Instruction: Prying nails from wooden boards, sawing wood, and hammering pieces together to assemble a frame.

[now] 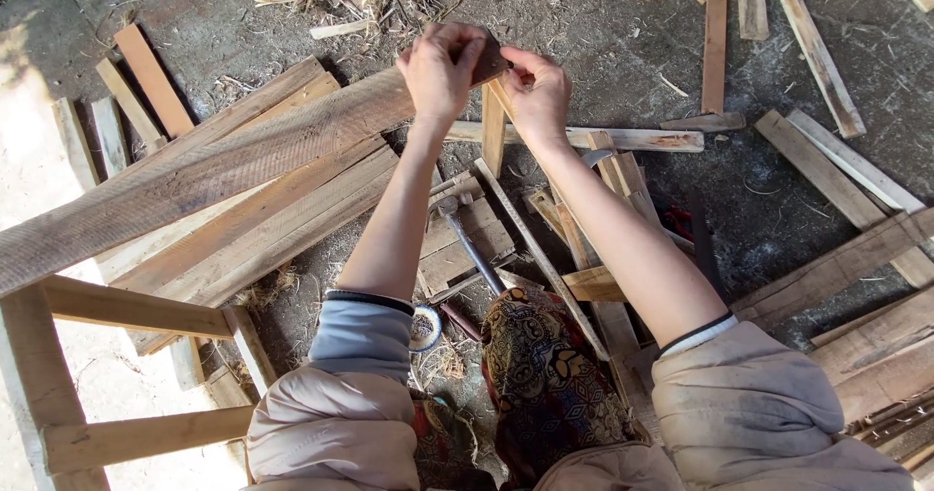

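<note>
Your left hand (440, 68) and right hand (535, 90) meet at the far end of a long, weathered plank (195, 175) with rough sawn grain. Both sets of fingers pinch a small dark brown block (490, 65) against that end. The plank slants from near left to far centre over a wooden frame (88, 374). A hammer (465, 238) lies on the ground (759, 209) between your forearms.

- The long plank (195, 175) is weathered grey-brown with fine saw marks across its grain.
- The small block (489, 63) is dark reddish brown.
- The puffy jacket sleeves (749, 413) are pale beige, with grey-blue cuffs (365, 330) edged in black.
- The cloth (545, 384) is patterned in dark brown, yellow and red.
- The wooden frame (126, 311) is light tan.
- The ground (584, 24) is dark grey-brown.
</note>
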